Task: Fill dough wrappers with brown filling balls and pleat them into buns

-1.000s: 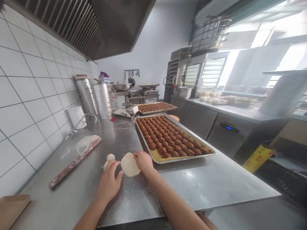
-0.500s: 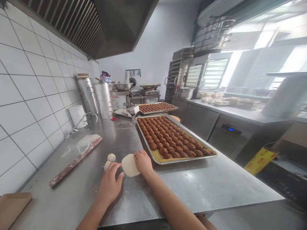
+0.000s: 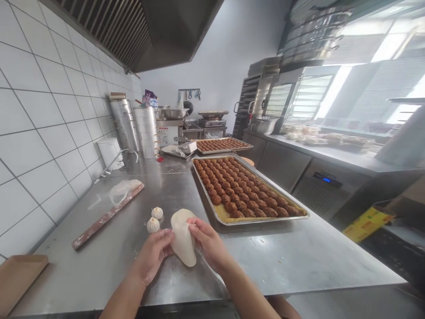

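Observation:
A thin, pale dough wrapper (image 3: 183, 241) is stretched between my two hands, its lower edge hanging down. My left hand (image 3: 153, 254) pinches its left side between thumb and fingers. On the other side my right hand (image 3: 210, 243) grips the edge with its fingertips. Two small pleated buns (image 3: 153, 224) sit on the steel counter just beyond my left hand. Right of the wrapper lies a large metal tray (image 3: 222, 218) lined with yellowish paper and filled with rows of brown meatballs (image 3: 244, 192).
A floury reddish wooden strip (image 3: 109, 215) lies on the counter (image 3: 109, 274) to the left, near a small tap (image 3: 121, 156). Behind stand a second meatball tray (image 3: 222, 145) and stacked metal cylinders (image 3: 146, 133). A brown cardboard piece (image 3: 23, 283) occupies the near left corner.
The wrapper has come up off the counter, going from flat and round to hanging and stretched. My left hand, previously open, has closed on its edge. The camera view has shifted slightly.

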The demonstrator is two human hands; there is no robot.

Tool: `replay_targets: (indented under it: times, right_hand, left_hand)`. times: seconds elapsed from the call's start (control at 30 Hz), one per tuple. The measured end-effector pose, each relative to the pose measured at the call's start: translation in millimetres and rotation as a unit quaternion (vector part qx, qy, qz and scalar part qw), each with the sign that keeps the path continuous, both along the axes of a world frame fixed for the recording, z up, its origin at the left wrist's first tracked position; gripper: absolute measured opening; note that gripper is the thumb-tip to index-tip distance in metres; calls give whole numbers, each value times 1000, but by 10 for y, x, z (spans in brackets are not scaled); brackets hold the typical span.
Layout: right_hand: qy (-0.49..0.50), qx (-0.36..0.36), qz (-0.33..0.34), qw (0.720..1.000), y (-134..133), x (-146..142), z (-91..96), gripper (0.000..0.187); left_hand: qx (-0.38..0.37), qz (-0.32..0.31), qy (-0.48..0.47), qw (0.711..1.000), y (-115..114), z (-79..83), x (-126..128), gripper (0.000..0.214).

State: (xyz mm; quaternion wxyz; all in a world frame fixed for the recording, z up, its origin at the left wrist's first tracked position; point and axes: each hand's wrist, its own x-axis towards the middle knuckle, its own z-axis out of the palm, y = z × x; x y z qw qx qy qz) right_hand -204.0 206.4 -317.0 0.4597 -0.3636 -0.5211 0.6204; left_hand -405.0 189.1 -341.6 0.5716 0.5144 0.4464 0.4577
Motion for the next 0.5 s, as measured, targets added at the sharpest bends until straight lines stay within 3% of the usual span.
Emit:
replay_targets:
  times: [0.13,0.2,0.33,0.5]
  right_hand:
    - [92,-149,40,984,-320,7,-194,42]
    - [82,-171,23,982,-441,-41,-285,44]
    - [60,-106,-64,990,-583,-133,-314,46]
    - [-17,-52,-96,994,-623,-161,-275,51]
  left_hand:
    - [22,13,49,998,-210,100,59,41]
    - [57,21,126,990,-282,115,97,41]
    - [63,89,158,981,-380,16,220,45]
    - [70,168,190,965,-492,-108,353,47]
